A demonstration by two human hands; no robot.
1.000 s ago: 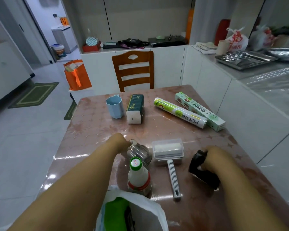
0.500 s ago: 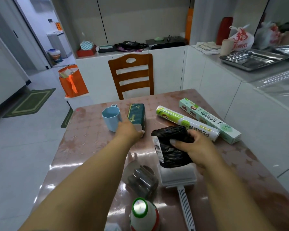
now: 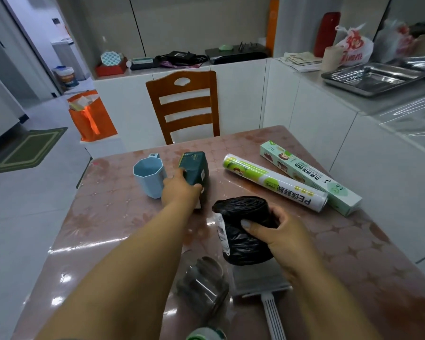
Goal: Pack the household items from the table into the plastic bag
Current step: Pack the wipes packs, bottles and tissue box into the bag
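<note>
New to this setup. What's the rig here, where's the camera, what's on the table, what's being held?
There is no robot: a person works with two bare hands, and one wide-angle camera on their head looks forward and down. The left hand grips a dark green tissue pack, tilted up beside a blue cup. The right hand holds a black roll of bin bags above a lint roller. On the pink table also lie a cling film roll, a long foil box, a clear jar on its side and a bottle cap at the bottom edge. The plastic bag is out of view.
</note>
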